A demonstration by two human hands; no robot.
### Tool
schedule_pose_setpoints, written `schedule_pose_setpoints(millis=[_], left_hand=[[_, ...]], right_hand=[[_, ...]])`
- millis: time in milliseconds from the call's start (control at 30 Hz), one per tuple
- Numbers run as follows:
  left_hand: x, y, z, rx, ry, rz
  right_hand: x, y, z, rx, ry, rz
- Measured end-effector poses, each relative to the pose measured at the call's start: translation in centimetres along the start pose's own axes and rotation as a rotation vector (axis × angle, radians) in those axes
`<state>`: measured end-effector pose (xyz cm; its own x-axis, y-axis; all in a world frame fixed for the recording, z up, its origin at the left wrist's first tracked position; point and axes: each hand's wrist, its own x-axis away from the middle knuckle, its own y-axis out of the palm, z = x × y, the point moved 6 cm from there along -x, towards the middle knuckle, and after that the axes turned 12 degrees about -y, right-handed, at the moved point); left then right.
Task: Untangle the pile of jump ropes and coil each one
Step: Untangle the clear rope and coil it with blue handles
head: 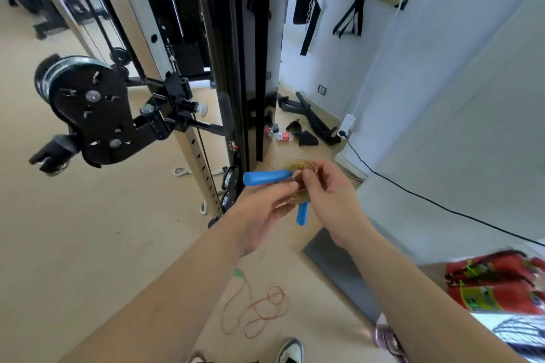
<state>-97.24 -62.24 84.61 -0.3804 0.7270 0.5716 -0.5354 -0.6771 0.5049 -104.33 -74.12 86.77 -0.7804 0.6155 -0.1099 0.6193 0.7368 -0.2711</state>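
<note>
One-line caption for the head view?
Left hand and right hand hold a blue-handled coiled rope; red rope lies uncoiled below.

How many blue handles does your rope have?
2. The upper blue handle of the jump rope sticks out leftward above the left hand; the lower blue handle hangs between it and the right hand.

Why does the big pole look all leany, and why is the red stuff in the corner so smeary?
Head view: the wide lens tilts and bends the silver post; the red things at lower right are smeared by motion blur; the left hand, right hand and coiled rope look slightly soft; light is even, shadows faint.
</note>
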Motion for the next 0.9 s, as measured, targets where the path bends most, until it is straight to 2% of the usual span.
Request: schedule_pose_setpoints(millis=[133, 200, 367, 467, 533, 600, 667, 733, 833, 900], left_hand=[[2.4, 0.7, 3.7, -0.362, 0.261, 0.084], [3.0, 0.3, 5.5, -0.466, 0.346, 0.121], [2.6, -0.8, 8.9, -0.738, 0.431, 0.029], [1.9, -0.6, 10.9, -1.109, 0.523, 0.165], [1.2, 0.5, 11.7, -1.340, 0.542, 0.231], [-0.4, 2.0, 12.3, -1.497, 0.501, 0.246], [-2.5, 4.1, 13.2, -1.643, 0.474, 0.249], [-4.6, 6.0, 14.6, -1.687, 0.475, 0.252], [-8.0, 8.0, 17.4, -1.535, 0.487, 0.286], [-10.1, 9.7, 19.4, -1.441, 0.531, 0.341]], right_hand=[[-0.7, 0.5, -2.4, -0.041, -0.042, -0.011], [-0.9, 1.0, -2.7, -0.045, -0.027, -0.017], [-1.2, 1.7, -2.8, -0.060, -0.001, -0.114], [-2.7, 0.4, -2.4, -0.016, 0.090, -0.101], [-3.9, -0.5, -2.2, -0.088, 0.180, -0.079], [-5.5, -0.5, -2.9, -0.107, 0.148, -0.219], [-7.5, -0.6, -3.5, 0.008, 0.079, -0.394], [-10.3, -1.8, -3.1, 0.094, 0.053, -0.412], [-14.8, -4.5, -2.2, 0.201, 0.023, -0.405], [-17.2, -6.0, -1.1, 0.121, 0.097, -0.415]])
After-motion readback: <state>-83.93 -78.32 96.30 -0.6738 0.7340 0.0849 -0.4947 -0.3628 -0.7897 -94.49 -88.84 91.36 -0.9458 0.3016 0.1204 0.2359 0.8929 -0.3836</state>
